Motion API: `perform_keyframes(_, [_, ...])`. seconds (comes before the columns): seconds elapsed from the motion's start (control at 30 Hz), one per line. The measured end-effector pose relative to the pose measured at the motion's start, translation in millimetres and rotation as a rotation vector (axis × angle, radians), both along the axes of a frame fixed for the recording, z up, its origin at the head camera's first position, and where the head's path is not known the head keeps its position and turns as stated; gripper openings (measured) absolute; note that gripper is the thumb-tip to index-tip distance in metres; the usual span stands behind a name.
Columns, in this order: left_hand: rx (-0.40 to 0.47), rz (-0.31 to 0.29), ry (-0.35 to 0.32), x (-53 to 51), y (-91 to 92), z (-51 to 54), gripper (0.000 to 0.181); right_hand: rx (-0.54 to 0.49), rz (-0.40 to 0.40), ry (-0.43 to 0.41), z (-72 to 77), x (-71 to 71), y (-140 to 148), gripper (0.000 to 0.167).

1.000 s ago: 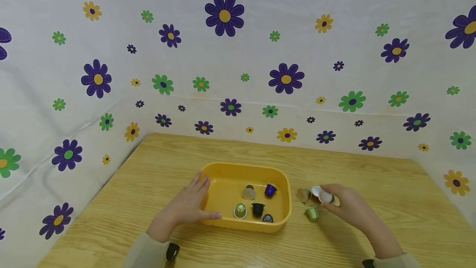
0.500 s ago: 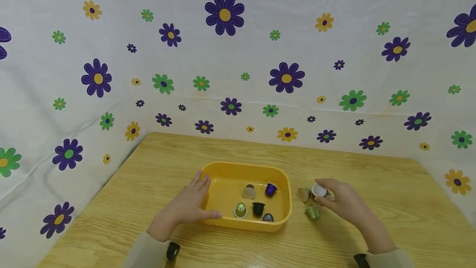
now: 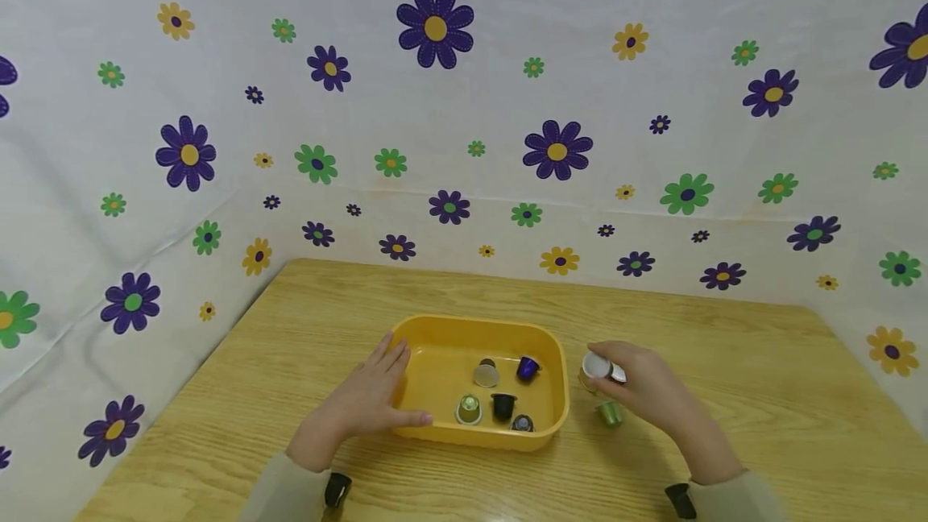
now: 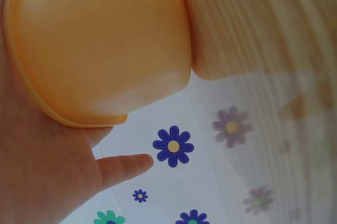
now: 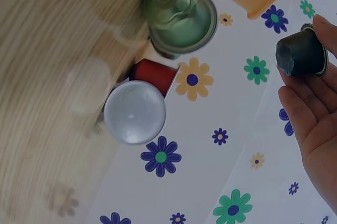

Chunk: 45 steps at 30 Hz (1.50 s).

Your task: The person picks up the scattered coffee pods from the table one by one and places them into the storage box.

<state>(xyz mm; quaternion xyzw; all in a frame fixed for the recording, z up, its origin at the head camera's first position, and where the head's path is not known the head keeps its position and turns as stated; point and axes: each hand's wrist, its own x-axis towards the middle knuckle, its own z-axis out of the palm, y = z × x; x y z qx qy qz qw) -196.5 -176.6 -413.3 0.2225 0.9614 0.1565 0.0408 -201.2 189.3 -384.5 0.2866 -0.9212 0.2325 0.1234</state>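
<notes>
My right hand (image 3: 645, 381) pinches a dark green coffee capsule (image 5: 300, 54) between thumb and fingers, raised just right of the yellow tray (image 3: 478, 330). Its pale lid (image 3: 596, 365) faces me in the head view. Below on the table lie a light green capsule (image 3: 611, 412), a red capsule (image 5: 155, 76) and a capsule with a silvery lid (image 5: 135, 112); the hand partly hides this group from the head camera. My left hand (image 3: 355, 401) rests against the tray's left end, fingers extended along the rim and thumb over the front edge.
Inside the tray are several capsules: a purple one (image 3: 528, 370), a black one (image 3: 503, 407), a gold-green one (image 3: 469, 408), a grey one (image 3: 522, 423) and one with its pale lid (image 3: 486, 375) showing. A flower-printed sheet (image 3: 493, 103) hangs behind the wooden table (image 3: 348, 296).
My right hand has picked a capsule from the group and carried it left toward the tray. The left hand and the tray stay where they were.
</notes>
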Motion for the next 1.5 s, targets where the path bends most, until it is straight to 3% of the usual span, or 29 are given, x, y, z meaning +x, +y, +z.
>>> perform_keyframes(0.37, [-0.005, 0.004, -0.001, 0.4, 0.8, 1.6, 0.102, -0.002, 0.021, -0.02, 4.1, -2.9, -22, 0.04])
perform_keyframes(0.73, [-0.007, 0.015, 0.003, 1.1, -1.4, 1.7, 0.102, -0.02, 0.106, 0.01, 3.1, -6.9, -49, 0.039])
perform_keyframes(1.23, [-0.001, -0.015, 0.036, -0.2, -1.3, 0.2, 0.104, -0.061, 0.219, -0.041, 1.7, -10.5, -89, 0.041])
perform_keyframes(1.5, [-0.004, -0.005, 0.033, 0.5, -1.8, 1.6, 0.104, 0.013, 0.25, -0.009, 0.0, -12.9, -112, 0.04])
